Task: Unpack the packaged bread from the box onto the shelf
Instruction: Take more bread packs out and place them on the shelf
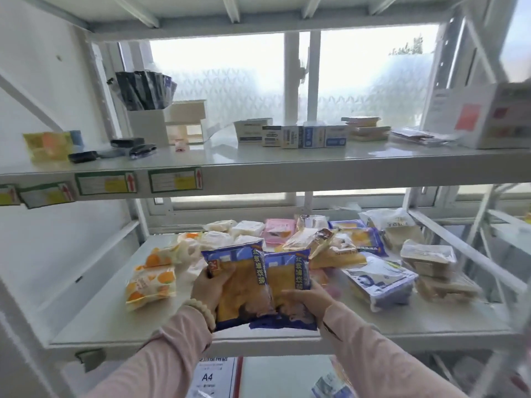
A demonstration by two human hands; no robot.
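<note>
Holding two blue bread packs point(258, 285), left hand point(208, 285) + right hand point(306, 298) fingers clamped on each, centre frame; set flat on lower shelf point(120, 326), bare patch lower left.

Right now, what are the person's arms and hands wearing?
Both arms are covered to the wrist by long, close-fitting sleeves in pale pink. The left hand is bare, with a bracelet of round cream-coloured beads at the wrist. The right hand is bare too, with no ring, watch or glove visible on it.
</note>
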